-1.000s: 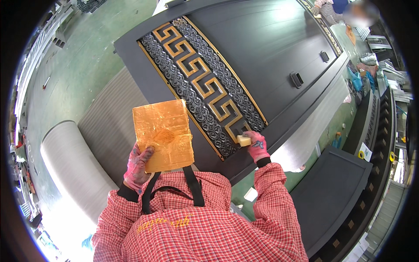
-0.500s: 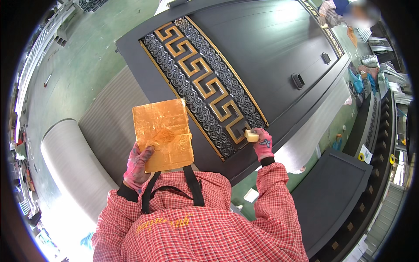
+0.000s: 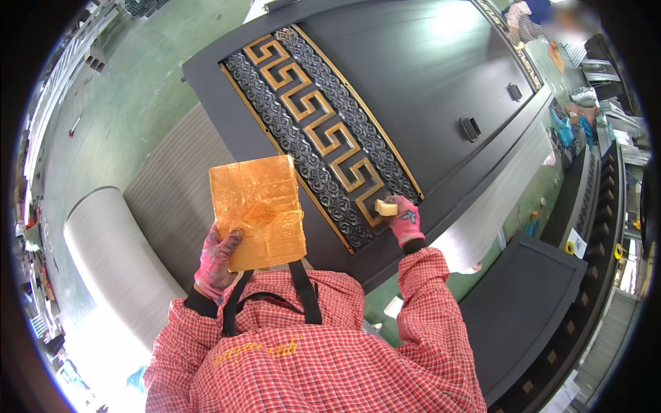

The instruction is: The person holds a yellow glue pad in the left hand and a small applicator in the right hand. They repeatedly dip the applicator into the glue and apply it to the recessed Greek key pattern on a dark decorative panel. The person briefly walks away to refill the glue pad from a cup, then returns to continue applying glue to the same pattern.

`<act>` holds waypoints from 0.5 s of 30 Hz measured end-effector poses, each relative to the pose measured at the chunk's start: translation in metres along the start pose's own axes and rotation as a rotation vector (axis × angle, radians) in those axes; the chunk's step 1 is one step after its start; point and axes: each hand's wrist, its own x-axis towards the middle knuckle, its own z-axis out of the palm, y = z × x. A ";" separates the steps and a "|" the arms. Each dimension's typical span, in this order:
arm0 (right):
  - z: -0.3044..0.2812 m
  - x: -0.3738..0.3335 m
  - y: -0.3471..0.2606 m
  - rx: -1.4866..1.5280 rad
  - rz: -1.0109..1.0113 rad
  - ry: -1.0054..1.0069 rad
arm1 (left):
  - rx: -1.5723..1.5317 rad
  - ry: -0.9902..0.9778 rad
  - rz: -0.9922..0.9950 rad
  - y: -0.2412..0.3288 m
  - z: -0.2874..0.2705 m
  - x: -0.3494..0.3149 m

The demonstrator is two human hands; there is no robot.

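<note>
Gold colour shows along most of the raised key-pattern strip (image 3: 315, 140), set into a dark door panel (image 3: 406, 76); both slim edging strips (image 3: 361, 113) read gold too. Flanking scrollwork (image 3: 296, 155) is dark grey; whether any colour is due there cannot be told. Left hand (image 3: 219, 261): closed round the lower corner of a gold-smeared board (image 3: 258, 186), thumb on top. Right hand (image 3: 407, 219), well apart from the left, pinches a pale block (image 3: 387, 208) at the strip's near end; contact unclear. Judgement: strip largely coated, the near end, partly hidden by hand and block, probably the remaining portion.
</note>
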 end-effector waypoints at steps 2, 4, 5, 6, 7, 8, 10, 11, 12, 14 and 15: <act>-0.010 -0.002 0.001 -0.015 0.030 -0.075 | 0.000 -0.006 0.007 0.002 0.000 -0.001; -0.019 -0.006 0.005 -0.075 0.081 -0.151 | -0.012 0.005 0.010 0.006 0.004 -0.003; -0.021 -0.008 0.008 -0.070 0.093 -0.159 | -0.020 0.008 0.009 0.006 0.005 -0.003; -0.020 -0.007 0.009 -0.011 0.083 -0.115 | -0.021 0.005 0.013 0.004 0.004 -0.001; -0.018 -0.008 0.007 0.049 0.077 -0.073 | -0.019 0.003 0.013 0.001 0.000 0.000; -0.016 -0.009 0.005 0.109 0.070 -0.031 | -0.018 0.001 0.014 0.000 -0.001 0.000; -0.010 -0.007 0.004 0.041 0.002 -0.071 | -0.011 -0.007 0.003 0.002 0.006 0.000; -0.008 -0.006 0.002 0.008 -0.033 -0.089 | -0.006 -0.011 0.001 0.004 0.008 0.000; -0.013 -0.009 0.003 -0.008 0.019 -0.108 | -0.013 -0.017 0.007 0.003 0.005 0.000; -0.018 -0.008 0.012 -0.015 0.060 -0.097 | -0.028 -0.023 0.025 -0.001 -0.003 0.000; -0.018 -0.007 0.015 -0.018 0.080 -0.092 | -0.020 -0.004 0.019 0.000 -0.005 -0.001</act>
